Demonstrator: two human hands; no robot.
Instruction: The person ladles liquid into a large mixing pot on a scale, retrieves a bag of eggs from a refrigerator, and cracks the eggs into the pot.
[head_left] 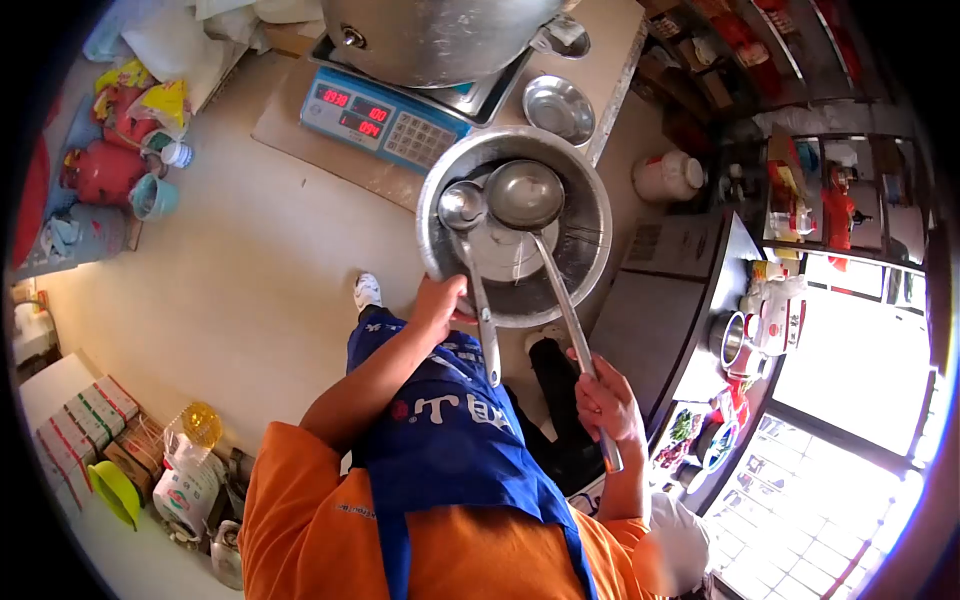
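A large steel pot [430, 45] stands at the far side. Nearer, slightly to its right, is a wide metal basin [520, 300]. Left of the basin, under the pot, a blue digital scale [385, 120] shows red digits. Within the basin's rim lie the bowls of a big ladle [527, 195] and, to its left, a smaller ladle [462, 206]. The right hand [605, 400] is wrapped around the big ladle's handle; the left hand [440, 305] pinches the basin's near left rim

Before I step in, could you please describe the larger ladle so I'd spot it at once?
Find the metal basin near the blue scale. Across its rim, the ladle runs to the right hand. Its bowl outsizes that of the spoon beside it.
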